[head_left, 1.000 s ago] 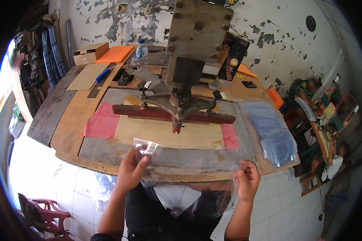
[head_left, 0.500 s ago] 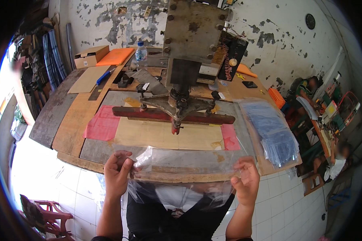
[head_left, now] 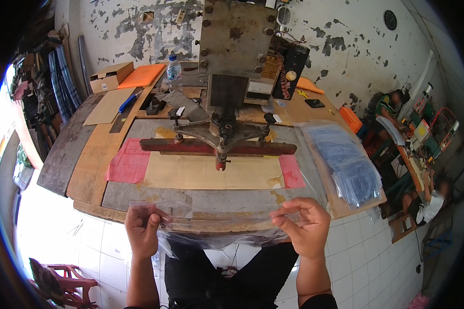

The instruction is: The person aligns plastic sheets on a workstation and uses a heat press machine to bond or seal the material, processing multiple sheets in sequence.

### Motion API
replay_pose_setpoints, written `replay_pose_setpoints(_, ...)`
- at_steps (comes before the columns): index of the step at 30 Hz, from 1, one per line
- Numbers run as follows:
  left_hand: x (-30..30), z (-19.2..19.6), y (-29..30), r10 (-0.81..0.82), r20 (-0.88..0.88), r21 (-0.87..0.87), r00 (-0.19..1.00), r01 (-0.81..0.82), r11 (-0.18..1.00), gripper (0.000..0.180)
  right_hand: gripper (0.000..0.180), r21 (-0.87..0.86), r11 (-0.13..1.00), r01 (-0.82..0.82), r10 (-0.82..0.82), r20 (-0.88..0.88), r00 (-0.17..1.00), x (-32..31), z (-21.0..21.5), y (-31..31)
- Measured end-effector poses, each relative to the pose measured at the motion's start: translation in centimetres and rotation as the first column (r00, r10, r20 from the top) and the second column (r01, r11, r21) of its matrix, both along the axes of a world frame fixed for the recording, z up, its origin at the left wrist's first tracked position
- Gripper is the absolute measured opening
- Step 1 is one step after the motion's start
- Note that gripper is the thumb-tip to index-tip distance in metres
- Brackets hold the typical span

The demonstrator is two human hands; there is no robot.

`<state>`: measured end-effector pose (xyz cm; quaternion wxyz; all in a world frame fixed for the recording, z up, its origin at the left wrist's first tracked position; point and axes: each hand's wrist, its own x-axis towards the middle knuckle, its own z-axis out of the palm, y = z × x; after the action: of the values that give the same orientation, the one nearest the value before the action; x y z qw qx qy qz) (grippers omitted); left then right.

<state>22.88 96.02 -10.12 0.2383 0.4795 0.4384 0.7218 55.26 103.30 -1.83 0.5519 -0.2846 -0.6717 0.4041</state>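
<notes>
Both hands are now gripping one clear plastic sheet [head_left: 219,224]: the left hand [head_left: 142,232] is pinching its left end in a closed fist, the right hand [head_left: 304,229] is pinching its right end between thumb and fingers. A second ago the left hand was holding a corner up over the table while the right sat low; now the two are levelling out and the sheet is stretching taut between them, just at the near edge of the worktable [head_left: 87,175]. Judgement: the sheet is being squared up for laying flat. Beyond it, the red press bar [head_left: 216,148] is hanging over a tan board [head_left: 211,175]. A stack of clear bags [head_left: 345,159] is lying to the right.
</notes>
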Motion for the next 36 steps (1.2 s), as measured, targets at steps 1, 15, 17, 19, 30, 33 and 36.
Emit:
replay_pose_setpoints(1,-0.1,0.0,0.0,0.0,0.0,0.0,1.0,0.0,1.0,0.028,0.036,0.03,1.0,0.002,-0.001,-0.023,1.0,-0.1,0.0,-0.1)
replay_pose_setpoints(15,-0.6,-0.5,0.6,-0.046,-0.044,0.02,0.998,0.047,0.999,0.035,0.034,0.21,0.977,-0.023,0.024,-0.004,1.0,-0.1,0.6,-0.8)
replay_pose_setpoints(17,-0.5,-0.4,0.7,-0.05,-0.042,0.023,0.998,0.051,0.998,0.035,0.031,0.228,0.973,-0.038,0.042,-0.012,0.999,0.2,0.3,-0.7)
replay_pose_setpoints(19,-0.5,-0.4,0.7,-0.053,-0.041,0.024,0.998,0.054,0.998,0.035,0.031,0.278,0.96,-0.037,0.026,0.041,0.999,0.4,0.1,-0.5)
replay_pose_setpoints(30,1.0,1.6,-0.3,-0.156,0.172,-0.165,0.973,0.185,0.969,0.026,0.034,-0.042,0.993,0.107,-0.109,-0.054,0.993,1.5,-2.0,1.4)
replay_pose_setpoints(33,1.1,2.2,-0.2,-0.193,0.144,-0.241,0.971,0.223,0.945,0.031,0.035,-0.155,0.976,0.153,-0.165,-0.067,0.984,2.0,-3.0,2.2)
replay_pose_setpoints(36,1.6,2.3,0.1,-0.213,0.248,-0.227,0.945,0.27,0.936,0.034,0.034,-0.199,0.967,0.157,-0.173,-0.07,0.982,1.9,-3.6,2.5)
